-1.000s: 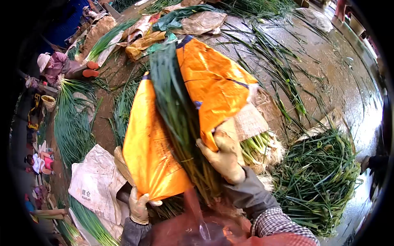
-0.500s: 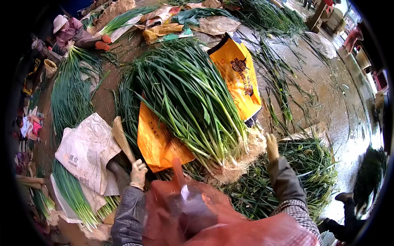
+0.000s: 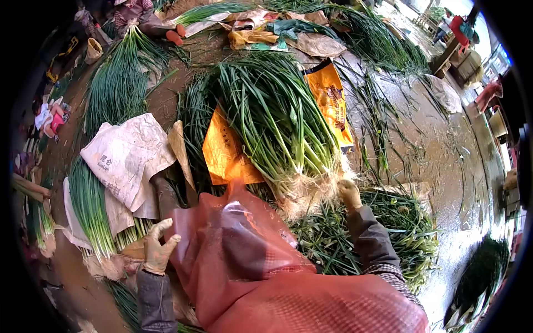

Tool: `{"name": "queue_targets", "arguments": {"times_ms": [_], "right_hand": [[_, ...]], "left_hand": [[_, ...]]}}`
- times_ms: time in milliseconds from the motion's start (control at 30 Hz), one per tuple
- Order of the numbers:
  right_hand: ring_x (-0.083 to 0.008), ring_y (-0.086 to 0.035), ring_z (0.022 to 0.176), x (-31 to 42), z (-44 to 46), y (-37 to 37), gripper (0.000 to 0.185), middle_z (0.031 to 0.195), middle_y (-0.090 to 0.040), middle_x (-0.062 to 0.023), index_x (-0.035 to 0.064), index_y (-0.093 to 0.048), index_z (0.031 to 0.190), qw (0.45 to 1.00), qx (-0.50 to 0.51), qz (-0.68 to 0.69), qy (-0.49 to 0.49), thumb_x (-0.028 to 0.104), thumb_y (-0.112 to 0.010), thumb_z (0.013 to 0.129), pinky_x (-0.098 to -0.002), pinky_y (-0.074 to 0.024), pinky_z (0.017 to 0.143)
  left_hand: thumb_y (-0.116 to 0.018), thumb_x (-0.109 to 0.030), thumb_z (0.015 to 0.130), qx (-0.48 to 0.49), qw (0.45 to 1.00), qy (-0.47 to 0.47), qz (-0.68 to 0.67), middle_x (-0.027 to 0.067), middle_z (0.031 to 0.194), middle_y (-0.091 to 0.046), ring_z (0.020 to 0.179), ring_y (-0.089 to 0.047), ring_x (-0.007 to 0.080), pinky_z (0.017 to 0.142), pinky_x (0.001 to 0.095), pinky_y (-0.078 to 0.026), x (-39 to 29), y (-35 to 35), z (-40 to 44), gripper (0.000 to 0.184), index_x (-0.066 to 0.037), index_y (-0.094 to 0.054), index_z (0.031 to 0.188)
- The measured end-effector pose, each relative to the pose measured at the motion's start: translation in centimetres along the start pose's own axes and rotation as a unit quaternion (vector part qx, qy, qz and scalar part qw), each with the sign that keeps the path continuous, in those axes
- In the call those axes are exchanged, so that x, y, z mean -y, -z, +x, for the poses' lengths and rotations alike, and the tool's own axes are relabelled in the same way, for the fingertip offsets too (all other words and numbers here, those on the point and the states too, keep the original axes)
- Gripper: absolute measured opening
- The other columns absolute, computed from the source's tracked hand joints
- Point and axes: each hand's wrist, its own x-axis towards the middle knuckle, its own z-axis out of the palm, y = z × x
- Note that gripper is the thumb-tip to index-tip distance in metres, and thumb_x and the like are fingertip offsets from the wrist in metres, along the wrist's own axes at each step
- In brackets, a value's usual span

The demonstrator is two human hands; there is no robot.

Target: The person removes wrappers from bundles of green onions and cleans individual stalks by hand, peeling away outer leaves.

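Observation:
A large bunch of green onions (image 3: 272,111) lies in front of me, leaves pointing away and pale, hairy roots (image 3: 300,191) toward me. It rests on an orange printed sack (image 3: 225,150), whose other side shows to the right. My right hand (image 3: 350,195), in a yellowish glove, is at the right side of the roots and seems to touch them, fingers stretched forward. Raised beside my red apron (image 3: 244,261), my gloved left hand (image 3: 158,247) holds nothing, its thumb and fingers apart.
Left of me a whitish sack (image 3: 127,161) lies over more green onions (image 3: 91,205). Loose trimmed leaves (image 3: 327,244) are heaped by my right arm. A person in a hat (image 3: 133,14) sits at the far left behind another onion pile (image 3: 119,83). Wet floor (image 3: 455,166) stretches along the right.
My left hand has come off the edge by the orange sack and moved back and left, fingers spreading. My right hand has shifted left against the roots. The whole view has tilted.

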Motion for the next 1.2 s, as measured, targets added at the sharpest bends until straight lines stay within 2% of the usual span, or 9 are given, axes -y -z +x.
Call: {"name": "queue_targets", "arguments": {"times_ms": [67, 167, 400, 533, 600, 833, 1000, 1067, 1200], "right_hand": [[-0.0123, -0.057, 0.065, -2.0, -3.6, 3.1, 0.025, 0.087, -0.062, -0.0062, -0.0021, -0.059, 0.108, 0.895, 0.006, -0.422, -0.143, 0.011, -0.055, 0.087, -0.0253, -0.0477, 0.059], [-0.0103, -0.057, 0.064, -0.3, -9.5, -1.0, 0.021, 0.084, -0.064, -0.0066, 0.0003, -0.062, 0.104, 0.983, -0.102, -0.131, -0.075, 0.012, -0.056, 0.088, -0.0256, -0.0482, 0.057], [-0.0167, -0.062, 0.066, 12.1, -1.2, -15.4, 0.019, 0.079, -0.066, -0.0075, 0.0074, -0.065, 0.091, 0.830, 0.007, -0.464, 0.309, 0.025, -0.066, 0.083, -0.0291, -0.0513, 0.061], [-0.0236, -0.061, 0.067, 9.8, 7.3, -18.4, 0.022, 0.074, -0.063, -0.0082, 0.0110, -0.065, 0.090, 0.797, 0.109, -0.579, 0.135, 0.033, -0.063, 0.084, -0.0356, -0.0488, 0.060], [-0.0154, -0.054, 0.059, 13.5, 5.0, -19.3, 0.026, 0.071, -0.061, -0.0063, 0.0054, -0.064, 0.084, 0.906, 0.175, -0.385, 0.032, 0.031, -0.063, 0.086, -0.0306, -0.0459, 0.056], [-0.0120, -0.059, 0.070, 20.5, -6.7, -19.0, 0.037, 0.086, -0.066, -0.0060, -0.0023, -0.062, 0.104, 0.940, 0.294, -0.046, -0.167, 0.032, -0.058, 0.091, -0.0241, -0.0467, 0.062], [-0.0277, -0.061, 0.059, 17.8, -10.2, -16.3, 0.021, 0.069, -0.061, -0.0160, 0.0015, -0.065, 0.083, 0.810, 0.283, -0.458, 0.231, 0.021, -0.057, 0.087, -0.0375, -0.0498, 0.058], [-0.0239, -0.057, 0.053, 19.9, -13.0, -16.0, 0.025, 0.061, -0.057, -0.0144, 0.0018, -0.063, 0.075, 0.926, 0.212, -0.282, 0.134, 0.025, -0.064, 0.085, -0.0334, -0.0474, 0.053], [-0.0235, -0.060, 0.058, 20.6, -8.9, -17.3, 0.043, 0.063, -0.058, -0.0134, 0.0022, -0.060, 0.077, 0.850, 0.232, -0.474, 0.006, 0.045, -0.060, 0.085, -0.0356, -0.0487, 0.056]], "left_hand": [[-0.080, -0.030, 0.068, -0.038, 0.993, -0.042, 0.101, 0.0111, 0.112, -0.056, 0.106, -0.053, 0.0248, 0.095, 0.0367, -0.042, 3.4, -0.7, -4.3, 0.061, -0.001, -0.055, 0.115], [-0.080, -0.024, 0.067, -0.081, 0.992, 0.065, 0.077, 0.0096, 0.110, -0.052, 0.102, -0.052, 0.0236, 0.087, 0.0352, -0.045, 4.0, -3.1, -9.1, 0.063, -0.004, -0.052, 0.120], [-0.062, 0.004, 0.076, -0.242, 0.965, 0.098, 0.029, 0.0091, 0.094, -0.059, 0.080, -0.059, 0.0177, 0.074, 0.0294, -0.048, 9.5, -3.5, -7.8, 0.013, 0.001, -0.057, 0.088], [-0.060, 0.005, 0.077, -0.184, 0.960, 0.074, 0.198, 0.0104, 0.102, -0.058, 0.092, -0.058, 0.0184, 0.082, 0.0318, -0.048, 5.2, -1.9, -2.9, 0.025, 0.000, -0.058, 0.102], [-0.059, 0.006, 0.078, -0.268, 0.959, -0.013, 0.087, 0.0099, 0.105, -0.059, 0.099, -0.057, 0.0200, 0.089, 0.0332, -0.047, -1.5, -4.2, -0.1, 0.035, 0.000, -0.056, 0.112], [-0.060, -0.011, 0.088, 0.236, 0.757, 0.187, -0.580, 0.0135, 0.116, -0.057, 0.107, -0.058, 0.0251, 0.088, 0.0352, -0.050, -10.2, -25.6, 2.0, 0.040, -0.002, -0.046, 0.125], [-0.053, -0.001, 0.090, 0.223, 0.679, 0.325, -0.619, 0.0076, 0.104, -0.060, 0.087, -0.064, 0.0209, 0.077, 0.0313, -0.054, -8.5, -28.5, -1.0, 0.027, -0.002, -0.050, 0.116], [-0.052, 0.001, 0.090, 0.209, 0.666, 0.343, -0.629, 0.0074, 0.102, -0.060, 0.086, -0.064, 0.0210, 0.077, 0.0314, -0.054, -8.2, -28.6, -2.0, 0.027, -0.001, -0.049, 0.116], [-0.049, 0.007, 0.087, 0.198, 0.760, 0.259, -0.562, 0.0056, 0.095, -0.058, 0.085, -0.064, 0.0202, 0.079, 0.0320, -0.055, -9.4, -29.3, -2.7, 0.028, -0.001, -0.048, 0.114]]}}
